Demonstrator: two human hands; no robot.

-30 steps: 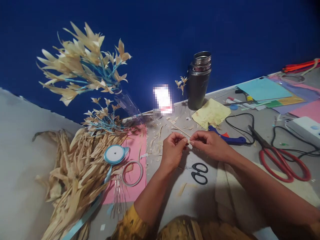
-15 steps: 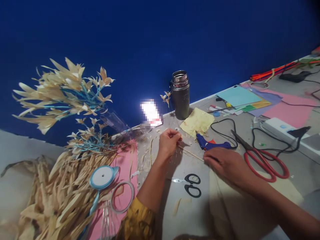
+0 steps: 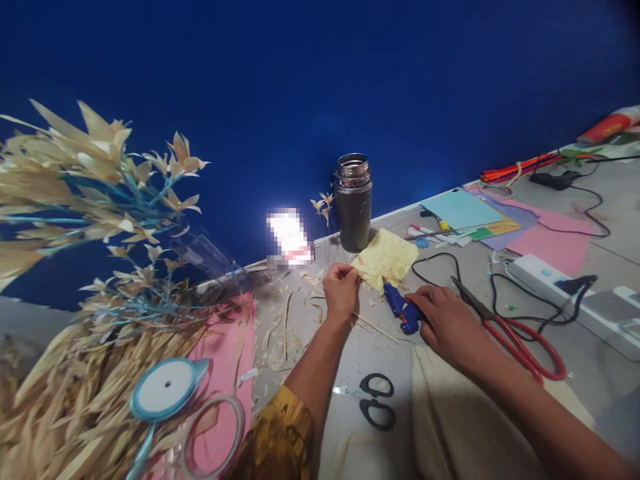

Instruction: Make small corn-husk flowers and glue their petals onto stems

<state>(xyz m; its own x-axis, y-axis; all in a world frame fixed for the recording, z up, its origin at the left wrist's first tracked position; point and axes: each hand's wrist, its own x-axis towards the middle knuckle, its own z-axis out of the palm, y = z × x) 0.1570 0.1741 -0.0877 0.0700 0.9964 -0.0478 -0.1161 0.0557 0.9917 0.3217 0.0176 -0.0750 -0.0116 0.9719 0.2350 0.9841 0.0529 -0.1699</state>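
My left hand [image 3: 341, 292] is closed in a pinch above the littered tabletop; what sits between its fingertips is too small to make out. A thin pale strip [image 3: 376, 327] extends from beside that hand toward the lower right. My right hand [image 3: 445, 319] has its fingers closed on the rear of a blue hot glue gun [image 3: 399, 305], whose nozzle points to a crumpled yellow paper [image 3: 387, 257]. Below the hands lie small black-handled scissors [image 3: 377, 400]. Large red-handled scissors [image 3: 525, 347] rest to the right of my right hand.
A dark open flask [image 3: 354, 207] and a lit phone [image 3: 290, 237] stand by the blue wall. Dried husks [image 3: 60, 393], husk flowers [image 3: 175, 160] and a ribbon spool [image 3: 165, 387] are at left. A white power strip [image 3: 560, 293], cords and coloured paper [image 3: 460, 205] lie right.
My right hand has let go of the thin strip and taken hold of the glue gun, which has turned. My left hand stays pinched. The view has shifted slightly right.
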